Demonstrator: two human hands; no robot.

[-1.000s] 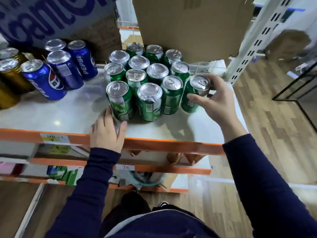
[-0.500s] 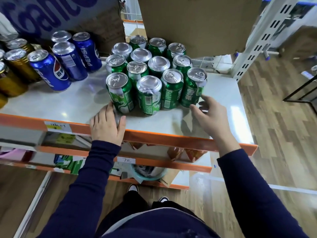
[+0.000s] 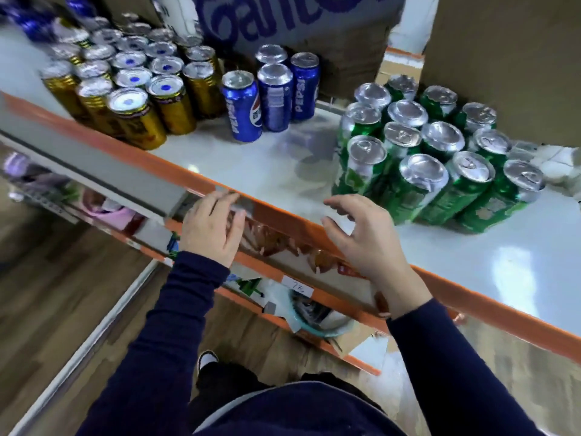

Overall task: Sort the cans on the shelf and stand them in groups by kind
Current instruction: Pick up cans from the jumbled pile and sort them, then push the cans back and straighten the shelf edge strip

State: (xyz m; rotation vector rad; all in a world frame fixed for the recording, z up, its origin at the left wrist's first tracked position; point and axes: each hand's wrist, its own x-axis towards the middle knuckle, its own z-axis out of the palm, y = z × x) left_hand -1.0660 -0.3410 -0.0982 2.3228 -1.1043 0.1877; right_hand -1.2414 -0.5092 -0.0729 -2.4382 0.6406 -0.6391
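Blue cans point(image 3: 274, 99) stand upright, dead ahead
Left hand point(image 3: 210, 229) nearer (slightly); right hand point(image 3: 364, 237) likewise empty, fingers loosely spread.

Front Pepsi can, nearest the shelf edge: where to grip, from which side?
Likely best: wrap the front Pepsi can round its mid wall, coming from the near side. It stands upright; gold cans crowd its left and another Pepsi can its right, while its near face is clear.

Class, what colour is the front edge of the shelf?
The shelf edge is orange; head view.
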